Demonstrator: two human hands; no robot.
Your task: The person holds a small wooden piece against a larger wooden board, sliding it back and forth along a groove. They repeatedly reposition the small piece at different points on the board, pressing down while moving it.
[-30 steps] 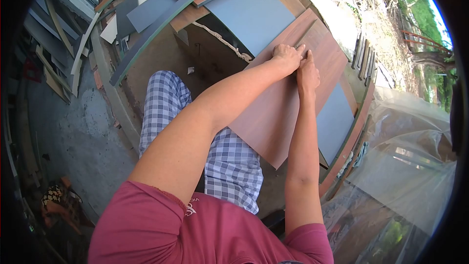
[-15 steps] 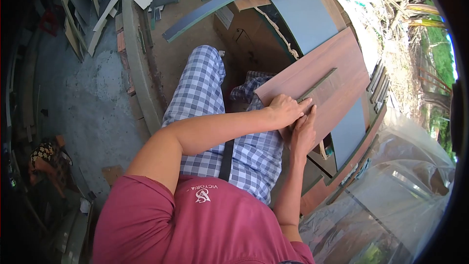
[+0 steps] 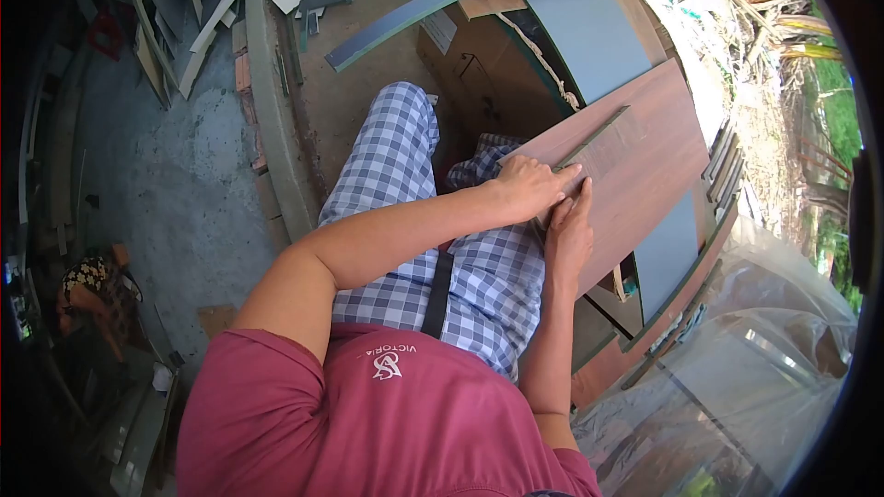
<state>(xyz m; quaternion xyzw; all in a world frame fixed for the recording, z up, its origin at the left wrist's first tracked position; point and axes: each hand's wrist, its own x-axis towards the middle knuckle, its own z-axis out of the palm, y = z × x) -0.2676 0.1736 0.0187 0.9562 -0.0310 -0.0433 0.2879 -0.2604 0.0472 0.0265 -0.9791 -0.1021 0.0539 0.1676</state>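
Observation:
A narrow wooden strip [image 3: 603,140] with a dark long edge lies on a large reddish-brown board [image 3: 649,170]. My left hand [image 3: 532,190] reaches across from the left and grips the strip's near end, its index finger stretched over the surface and the others curled. Just below and to the right, my right hand [image 3: 569,237] is at the same end, index finger pointing up along the board and the other fingers bent, partly hidden. The two index fingertips nearly meet. Beneath the brown board is a grey-blue panel [image 3: 589,37].
A long curved strip [image 3: 414,11] arches over a cardboard box [image 3: 479,69]. Offcuts [image 3: 189,9] lean at the upper left. Clear plastic sheeting [image 3: 737,359] covers things at the lower right. Another person [image 3: 87,299] is at the far left.
The camera view has shifted slightly, so the scene sits a little further right. Both hands remain at the strip's near end, with little visible movement against the board.

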